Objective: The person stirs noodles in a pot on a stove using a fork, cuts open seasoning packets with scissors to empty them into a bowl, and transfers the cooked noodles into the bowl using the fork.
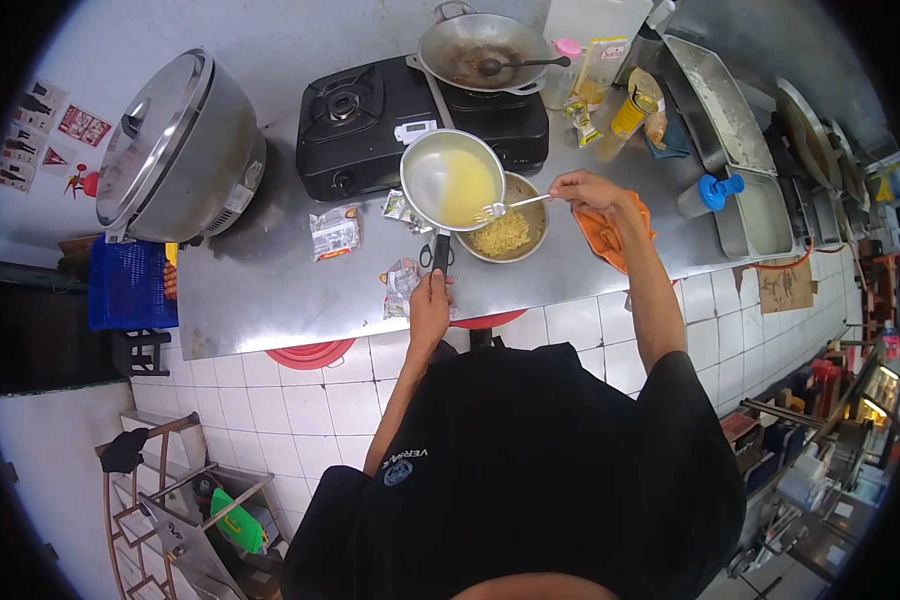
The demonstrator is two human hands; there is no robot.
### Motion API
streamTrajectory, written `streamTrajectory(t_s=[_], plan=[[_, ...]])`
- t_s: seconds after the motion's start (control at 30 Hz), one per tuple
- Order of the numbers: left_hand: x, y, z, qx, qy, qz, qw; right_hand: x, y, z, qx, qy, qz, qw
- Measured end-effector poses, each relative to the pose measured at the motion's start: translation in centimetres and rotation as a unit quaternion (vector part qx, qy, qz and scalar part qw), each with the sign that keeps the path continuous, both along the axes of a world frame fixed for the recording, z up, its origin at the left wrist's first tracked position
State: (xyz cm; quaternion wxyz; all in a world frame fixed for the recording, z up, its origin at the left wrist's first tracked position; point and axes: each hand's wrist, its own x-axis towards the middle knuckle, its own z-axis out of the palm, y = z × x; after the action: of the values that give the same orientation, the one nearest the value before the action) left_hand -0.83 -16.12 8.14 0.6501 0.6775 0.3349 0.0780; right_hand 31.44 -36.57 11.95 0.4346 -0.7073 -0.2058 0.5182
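My left hand (431,305) grips the black handle of a saucepan (422,190). Yellowish liquid (467,187) gathers at the pan's right side, so the pan looks tilted that way. In my right hand (587,190) is a fork (526,202), its tines at the pan's right rim. Partly beneath the pan stands a metal bowl (538,222) with cooked noodles (502,235) in it. An orange cloth (602,240) lies below my right forearm. Scissors (427,256) and opened plastic packets (402,285) lie beside the pan handle.
Behind the pan is a black two-burner stove (345,165), with a wok (450,45) and a ladle on it. A large rice cooker (185,150) stands left. A noodle packet (336,233) lies in front of the stove. A blue-lidded bottle (698,197) and metal trays (755,235) are right.
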Motion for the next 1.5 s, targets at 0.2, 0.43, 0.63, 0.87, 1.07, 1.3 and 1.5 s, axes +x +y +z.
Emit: streamTrajectory(t_s=[0.2, 0.43, 0.63, 0.87, 1.07, 1.3, 1.5], plan=[[0.2, 0.4, -1.4, 0.024, -0.034, 0.004, 0.999, 1.6, -3.2, -1.4, 0.065, -0.259, 0.017, 0.963], [-0.2, 0.5, -1.3, 0.030, -0.023, 0.014, 0.999, -0.4, 1.0, 4.8, 0.014, -0.435, -0.005, 0.900], [-0.4, -0.1, -1.5, 0.035, -0.031, 0.007, 0.999, 0.4, 6.8, 2.3, 0.048, -0.464, -0.002, 0.884], [-0.5, -0.1, -0.6, 0.009, -0.023, 0.007, 1.000, 2.1, 7.2, -3.8, 0.132, -0.348, 0.115, 0.921], [-0.3, 0.1, -1.3, 0.007, -0.028, 0.003, 1.000, 0.4, 5.6, -0.5, -0.045, -0.188, 0.095, 0.977], [0.0, 0.5, -1.4, 0.038, -0.030, 0.001, 0.999, 1.4, 2.5, -0.2, -0.019, -0.092, 0.051, 0.994], [0.1, 0.7, -1.2, 0.042, -0.018, -0.004, 0.999, 3.4, -0.8, 1.4, -0.056, -0.128, 0.045, 0.989]])
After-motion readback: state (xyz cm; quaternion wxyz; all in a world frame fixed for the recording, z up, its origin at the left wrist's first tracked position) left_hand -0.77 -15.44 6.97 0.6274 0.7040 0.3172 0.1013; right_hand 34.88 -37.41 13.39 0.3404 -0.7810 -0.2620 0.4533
